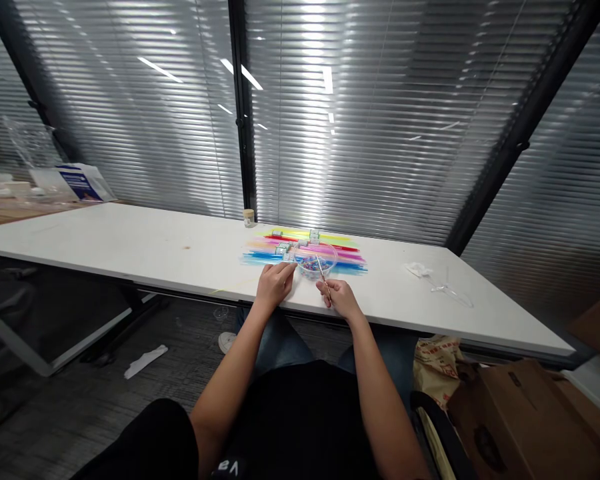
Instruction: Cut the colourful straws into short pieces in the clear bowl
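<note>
My left hand (pixel 275 283) rests on the white table (pixel 130 247), fingers curled down near the blue strips, and what it holds is hidden. My right hand (pixel 341 298) pinches thin tweezers (pixel 322 275) whose tips reach into a clear bowl (pixel 315 260) of small coloured beads. Behind the bowl lie rows of coloured strips (pixel 305 250) in yellow, red, pink and blue, with small grey-green blocks (pixel 283 248) on them.
A small jar (pixel 249 217) stands at the table's back edge. A crumpled white scrap and clear plastic piece (pixel 437 280) lie to the right. Boxes and bags (pixel 70 181) sit far left; cardboard boxes (pixel 525 413) stand on the floor at right. Blinds fill the background.
</note>
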Motion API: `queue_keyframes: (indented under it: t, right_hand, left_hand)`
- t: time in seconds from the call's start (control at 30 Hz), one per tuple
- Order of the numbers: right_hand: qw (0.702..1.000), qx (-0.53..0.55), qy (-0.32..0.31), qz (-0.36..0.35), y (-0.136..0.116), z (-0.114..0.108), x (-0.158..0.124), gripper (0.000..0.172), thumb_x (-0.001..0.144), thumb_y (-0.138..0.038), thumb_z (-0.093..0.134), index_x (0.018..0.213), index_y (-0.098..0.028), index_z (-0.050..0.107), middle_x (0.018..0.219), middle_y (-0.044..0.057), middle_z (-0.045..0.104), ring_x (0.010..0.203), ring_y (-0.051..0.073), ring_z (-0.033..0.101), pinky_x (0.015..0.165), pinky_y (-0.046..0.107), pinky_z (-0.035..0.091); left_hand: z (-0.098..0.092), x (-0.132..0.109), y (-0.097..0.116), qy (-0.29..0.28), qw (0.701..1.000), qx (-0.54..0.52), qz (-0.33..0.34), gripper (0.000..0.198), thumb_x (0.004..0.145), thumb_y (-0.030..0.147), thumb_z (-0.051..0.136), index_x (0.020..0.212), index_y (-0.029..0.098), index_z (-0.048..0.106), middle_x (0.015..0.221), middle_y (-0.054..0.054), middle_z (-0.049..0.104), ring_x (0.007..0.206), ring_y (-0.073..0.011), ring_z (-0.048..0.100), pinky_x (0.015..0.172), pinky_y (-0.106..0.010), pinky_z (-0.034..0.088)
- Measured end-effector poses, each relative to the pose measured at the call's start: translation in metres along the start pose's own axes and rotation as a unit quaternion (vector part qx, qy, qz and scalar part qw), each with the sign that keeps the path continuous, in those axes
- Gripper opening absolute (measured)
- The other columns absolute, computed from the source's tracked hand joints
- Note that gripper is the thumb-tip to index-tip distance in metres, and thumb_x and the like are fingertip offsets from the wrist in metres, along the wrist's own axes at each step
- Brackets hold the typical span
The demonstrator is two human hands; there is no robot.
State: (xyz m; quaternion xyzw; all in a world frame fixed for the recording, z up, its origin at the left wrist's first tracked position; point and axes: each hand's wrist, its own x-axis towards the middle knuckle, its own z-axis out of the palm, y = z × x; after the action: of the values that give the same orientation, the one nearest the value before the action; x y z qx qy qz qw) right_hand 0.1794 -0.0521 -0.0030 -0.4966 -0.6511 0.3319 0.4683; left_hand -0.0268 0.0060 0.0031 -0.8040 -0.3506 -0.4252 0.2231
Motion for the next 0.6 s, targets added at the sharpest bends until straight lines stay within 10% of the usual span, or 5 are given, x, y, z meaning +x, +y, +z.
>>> queue_keyframes:
  t: [0.6]
  right_hand:
    - [1.0,0.009,-0.015,0.006,-0.0058,-0.0012,-0.0021,0.049,0.08,-0.061,0.056,0.054,-0.02,0.049,0.043,-0.003,0.049,0.044,0.012,0.045,0.053,0.024,0.036]
  left_hand:
    - [-0.0026,0.0014,0.0007,-0.026,0.999,-0.027,0.022,0.026,0.092,0.015,0.045,0.111,0.021,0.061,0.095,-0.005,0.07,0.085,-0.0164,0.064,0.072,-0.03,0.04]
